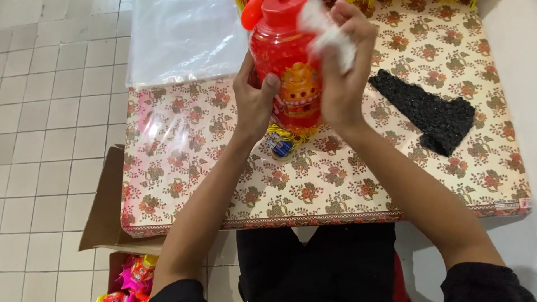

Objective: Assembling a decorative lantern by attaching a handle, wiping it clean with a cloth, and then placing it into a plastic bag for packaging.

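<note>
Tiles (50, 112) of pale floor fill the left edge, with an open cardboard box (106, 212) of bright toys below the table's near-left corner. A table (184, 168) under a floral cloth takes up the middle, and a clear plastic sheet (184, 39) lies on its far-left part. Centre, a red plastic bottle (288, 72) stands roughly upright above the table, its long axis running away from the person toward the top of the view, cap end farthest. Both hands clasp it from opposite sides, equally near. The left hand (254, 98) wraps the bottle's left side, fingers curled narrow, thumb pressed on the front. The right hand (341, 78) closes on the right side and upper part, pinning a crumpled white cloth (330, 33) against the bottle near its cap. Yellow bands (285, 140) lie on the table just under the bottle. Farther right, well apart, a black mesh piece (430, 112) lies flat on the cloth.
</note>
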